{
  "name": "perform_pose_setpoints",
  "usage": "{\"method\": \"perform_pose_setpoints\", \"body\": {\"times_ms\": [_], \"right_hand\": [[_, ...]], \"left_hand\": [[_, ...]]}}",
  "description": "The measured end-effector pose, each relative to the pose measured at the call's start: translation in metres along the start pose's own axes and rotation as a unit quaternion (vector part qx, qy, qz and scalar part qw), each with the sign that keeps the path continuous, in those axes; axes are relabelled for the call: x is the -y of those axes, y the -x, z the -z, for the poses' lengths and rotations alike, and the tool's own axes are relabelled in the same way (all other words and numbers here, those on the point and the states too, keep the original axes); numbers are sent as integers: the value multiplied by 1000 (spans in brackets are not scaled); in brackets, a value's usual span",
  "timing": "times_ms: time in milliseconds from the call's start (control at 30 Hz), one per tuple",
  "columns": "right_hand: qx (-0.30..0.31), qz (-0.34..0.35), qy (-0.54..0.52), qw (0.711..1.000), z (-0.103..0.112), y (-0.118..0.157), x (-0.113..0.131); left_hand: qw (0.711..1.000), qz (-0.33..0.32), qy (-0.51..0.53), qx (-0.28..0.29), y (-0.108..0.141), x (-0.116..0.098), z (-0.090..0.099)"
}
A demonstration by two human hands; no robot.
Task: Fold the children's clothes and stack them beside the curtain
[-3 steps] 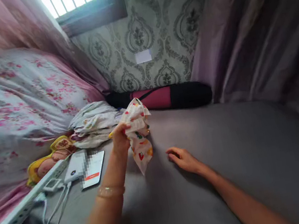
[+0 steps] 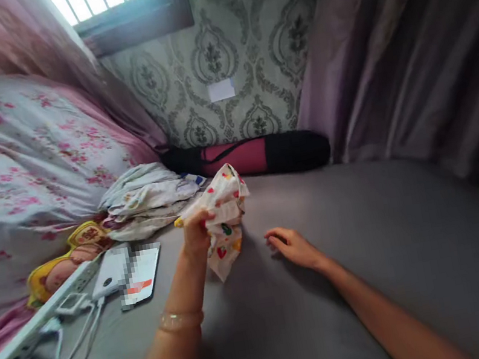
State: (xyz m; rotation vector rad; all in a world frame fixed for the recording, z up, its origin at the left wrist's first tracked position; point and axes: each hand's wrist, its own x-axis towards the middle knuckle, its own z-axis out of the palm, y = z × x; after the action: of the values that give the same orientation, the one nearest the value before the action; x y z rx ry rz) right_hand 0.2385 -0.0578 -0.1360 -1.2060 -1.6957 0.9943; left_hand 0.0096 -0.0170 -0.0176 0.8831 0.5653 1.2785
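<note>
My left hand grips a thin white cloth printed with red, yellow and green shapes. The cloth bunches above my fingers and one corner hangs down over the grey sheet. To the right of it my right hand is just over the sheet, fingers slightly curled and apart from the thumb, with nothing in it. A gap separates this hand from the cloth.
A crumpled pale cloth pile lies behind my left hand. At the left are a phone, a white power bank, a power strip with cables and a yellow plush item. A black and red roll lines the wall.
The lower corner of the hanging cloth has swung left, and its top has shifted slightly right. The view has turned a little. My right hand keeps much the same pose.
</note>
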Motion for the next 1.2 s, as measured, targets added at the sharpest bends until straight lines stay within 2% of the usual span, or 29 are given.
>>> {"method": "perform_pose_setpoints", "body": {"times_ms": [100,200,267,333,400,500,667,767,867,967,1100,1200], "right_hand": [[-74,-3,-29,997,21,-4,5],[-125,28,-42,991,46,-2,11],[-112,61,-28,991,61,2,19],[-73,92,10,993,72,9,29],[-19,123,52,991,78,15,38],[69,134,61,987,82,20,48],[140,9,-21,990,71,22,63],[179,-8,40,983,55,24,71],[142,2,167,976,36,28,68],[97,-26,242,965,22,28,56],[118,-48,192,973,16,24,46],[58,-67,69,994,19,19,48]], "left_hand": [[993,39,-63,90,14,19,-4],[956,93,-156,230,23,31,-12],[908,120,-227,331,25,34,-19],[852,137,-279,421,27,36,-26],[813,152,-307,471,29,39,-30],[795,169,-302,498,33,45,-30],[788,154,-256,539,40,57,-26],[748,160,-314,563,44,69,-25],[716,166,-343,584,46,81,-24],[714,174,-334,590,48,86,-24],[719,180,-327,587,48,83,-24],[729,179,-311,583,47,76,-23]]}}
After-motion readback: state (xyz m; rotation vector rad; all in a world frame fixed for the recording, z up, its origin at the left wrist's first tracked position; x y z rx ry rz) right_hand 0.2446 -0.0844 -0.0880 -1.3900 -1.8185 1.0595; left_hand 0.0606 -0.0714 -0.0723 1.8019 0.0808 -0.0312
